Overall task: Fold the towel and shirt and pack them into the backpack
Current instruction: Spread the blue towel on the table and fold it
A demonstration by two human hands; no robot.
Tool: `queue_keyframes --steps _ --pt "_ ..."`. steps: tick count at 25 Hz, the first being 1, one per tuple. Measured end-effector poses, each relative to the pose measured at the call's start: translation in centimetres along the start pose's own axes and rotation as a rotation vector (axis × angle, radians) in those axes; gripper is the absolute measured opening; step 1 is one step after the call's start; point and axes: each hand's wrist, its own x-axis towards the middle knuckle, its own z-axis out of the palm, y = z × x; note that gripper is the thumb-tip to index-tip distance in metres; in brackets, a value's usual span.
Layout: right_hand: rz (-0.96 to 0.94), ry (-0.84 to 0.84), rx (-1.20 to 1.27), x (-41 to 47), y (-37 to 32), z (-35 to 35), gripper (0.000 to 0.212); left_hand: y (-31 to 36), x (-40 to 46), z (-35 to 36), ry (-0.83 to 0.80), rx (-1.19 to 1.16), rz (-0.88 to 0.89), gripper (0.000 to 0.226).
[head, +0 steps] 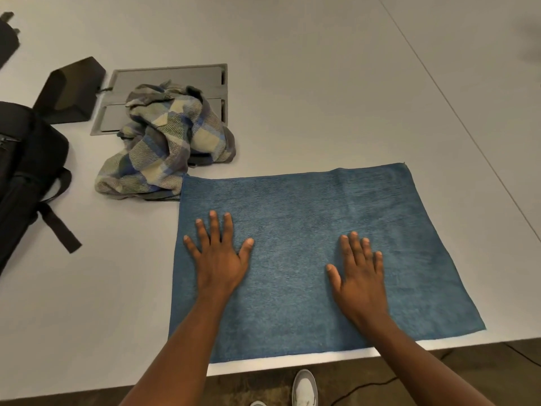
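Note:
A blue towel (292, 206) lies spread flat on the white table, its near edge along the table's front edge. My left hand (219, 256) presses flat on the towel's left half, fingers spread. On the right half my right hand (358, 271) rests flat with straight fingers. A crumpled plaid shirt (167, 142) in blue, grey and cream sits just beyond the towel's far left corner, touching it. The black backpack (26, 171) lies at the left edge of the view, a strap trailing toward the front.
The white table (322, 98) stretches far and right. A grey recessed cable hatch (175, 80) lies under the shirt's far side. A black wedge-shaped box (73, 89) stands left of it. My shoe (304, 388) and a floor cable (366, 388) show below the table edge.

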Motion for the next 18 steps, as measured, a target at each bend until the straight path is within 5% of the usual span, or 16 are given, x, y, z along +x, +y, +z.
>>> queue_keyframes --steps 6,14,18 --pt "-0.316 -0.159 0.033 8.0 -6.7 1.3 0.081 0.0 0.1 0.5 0.030 0.020 -0.021 0.083" --pt "0.073 -0.023 -0.050 15.6 7.7 -1.8 0.086 -0.1 0.2 0.7 0.033 0.042 -0.022 0.083" --pt "0.129 -0.021 0.004 16.1 5.8 -2.7 0.087 -0.1 0.2 0.6 0.024 0.053 -0.023 0.084"
